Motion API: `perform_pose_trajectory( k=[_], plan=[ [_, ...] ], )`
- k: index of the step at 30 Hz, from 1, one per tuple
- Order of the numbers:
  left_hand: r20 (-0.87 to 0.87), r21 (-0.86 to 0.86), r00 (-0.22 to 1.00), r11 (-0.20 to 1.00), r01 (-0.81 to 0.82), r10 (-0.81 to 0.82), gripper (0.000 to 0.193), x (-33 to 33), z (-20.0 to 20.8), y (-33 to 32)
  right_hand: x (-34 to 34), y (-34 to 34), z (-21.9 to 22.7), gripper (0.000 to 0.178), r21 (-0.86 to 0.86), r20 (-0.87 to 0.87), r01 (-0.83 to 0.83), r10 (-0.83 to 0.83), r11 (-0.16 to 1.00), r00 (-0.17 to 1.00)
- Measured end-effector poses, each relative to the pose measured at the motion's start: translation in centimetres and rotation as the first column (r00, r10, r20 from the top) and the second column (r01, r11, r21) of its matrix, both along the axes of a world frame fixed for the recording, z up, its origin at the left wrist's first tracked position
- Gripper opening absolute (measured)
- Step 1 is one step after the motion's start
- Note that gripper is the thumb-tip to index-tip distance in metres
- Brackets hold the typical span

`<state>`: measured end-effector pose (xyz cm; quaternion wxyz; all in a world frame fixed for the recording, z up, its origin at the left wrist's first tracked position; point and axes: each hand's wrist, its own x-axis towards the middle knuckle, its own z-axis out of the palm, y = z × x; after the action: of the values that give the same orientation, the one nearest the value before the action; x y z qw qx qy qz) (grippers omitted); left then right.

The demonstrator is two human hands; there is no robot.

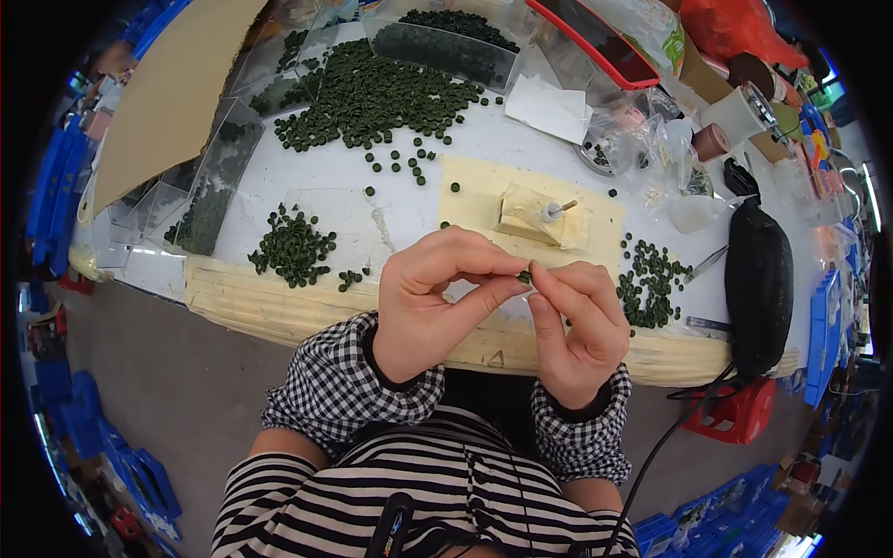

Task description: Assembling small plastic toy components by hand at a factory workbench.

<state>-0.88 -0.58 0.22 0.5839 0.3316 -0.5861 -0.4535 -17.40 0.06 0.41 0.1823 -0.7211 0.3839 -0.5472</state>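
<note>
Both my hands meet over the near edge of the table. My left hand (433, 298) pinches a small dark green round piece (525, 277) between thumb and forefinger. From the other side, the fingertips of my right hand (584, 321) close on the same piece, hiding most of it. Just beyond them a block wrapped in cream tape (530, 219), with a small metal pin sticking out, sits on a pale yellow sheet (465, 200). A small pile of green round pieces (291, 249) lies left of my hands, and another group (648, 288) lies to the right.
A large heap of green pieces (372, 98) spreads at the back, beside clear plastic bins (442, 51) and a cardboard sheet (172, 102). To the right are tweezers (709, 263), a black pouch (760, 288), folded white paper (547, 109) and a red-framed phone-like object (595, 39).
</note>
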Motion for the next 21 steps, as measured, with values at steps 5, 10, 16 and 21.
perform_pose_trajectory(
  k=[5,10,16,21],
  plan=[
    [0.309,-0.114,0.927,0.976,-0.186,0.213,0.02,0.3,1.2,-0.1,0.0,0.2,-0.1,0.032,0.037,0.03,0.075,-0.076,0.997,0.997],
    [0.738,-0.357,0.503,0.893,-0.274,0.449,0.014,3.5,0.6,-1.9,0.0,0.1,-0.1,0.031,0.053,0.022,0.071,-0.072,0.996,0.997],
    [0.73,-0.342,0.495,0.879,-0.333,0.471,0.018,4.6,1.2,-1.7,0.2,0.2,-0.1,0.03,0.051,0.015,0.07,-0.071,0.996,0.997],
    [0.795,-0.241,0.541,0.961,-0.134,0.275,0.02,5.5,2.0,0.0,0.1,0.1,-0.1,0.03,0.045,0.003,0.065,-0.065,0.997,0.998]
  ],
)
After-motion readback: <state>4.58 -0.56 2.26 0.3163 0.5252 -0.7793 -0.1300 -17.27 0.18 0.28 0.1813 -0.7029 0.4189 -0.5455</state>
